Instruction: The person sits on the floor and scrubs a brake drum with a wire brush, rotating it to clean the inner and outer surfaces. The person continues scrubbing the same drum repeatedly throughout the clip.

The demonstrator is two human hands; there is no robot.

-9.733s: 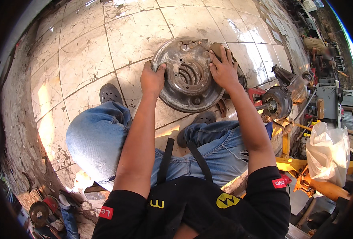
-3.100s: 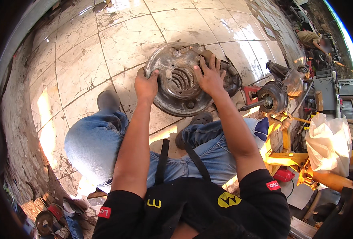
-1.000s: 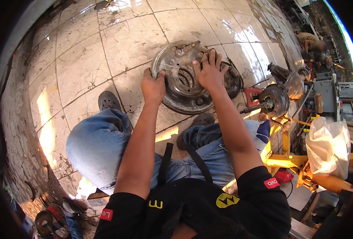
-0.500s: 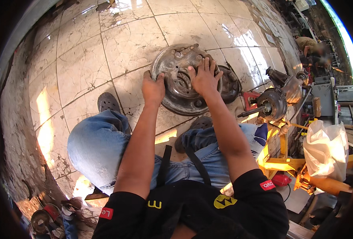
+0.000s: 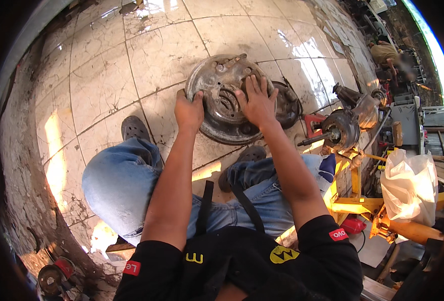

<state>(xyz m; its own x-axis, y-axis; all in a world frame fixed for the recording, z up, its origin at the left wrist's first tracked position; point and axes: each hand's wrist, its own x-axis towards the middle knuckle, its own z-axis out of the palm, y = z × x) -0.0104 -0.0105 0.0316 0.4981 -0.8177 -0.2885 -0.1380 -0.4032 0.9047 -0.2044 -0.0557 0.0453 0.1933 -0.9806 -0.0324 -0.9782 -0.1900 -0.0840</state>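
Observation:
A round, greasy metal brake backing plate (image 5: 213, 80) with bolts, holes and a large centre opening lies on the tiled floor in front of me. My left hand (image 5: 189, 111) grips its left rim, thumb on top and fingers over the edge, the fingertips partly hidden. Across the plate's right half, my right hand (image 5: 258, 103) rests palm down with its fingers spread. A second dark round plate (image 5: 288, 106) lies at the right, partly covered by the first.
To the right stand an axle housing with a hub (image 5: 343, 131), a red stand (image 5: 313, 124), a yellow metal frame (image 5: 357, 205) and a white plastic bag (image 5: 408, 188). An angle grinder (image 5: 56, 275) lies at lower left. Another person (image 5: 384, 54) is at far right.
The backing plate has shifted slightly to the left, and my left hand has moved with it. My right hand still lies on it.

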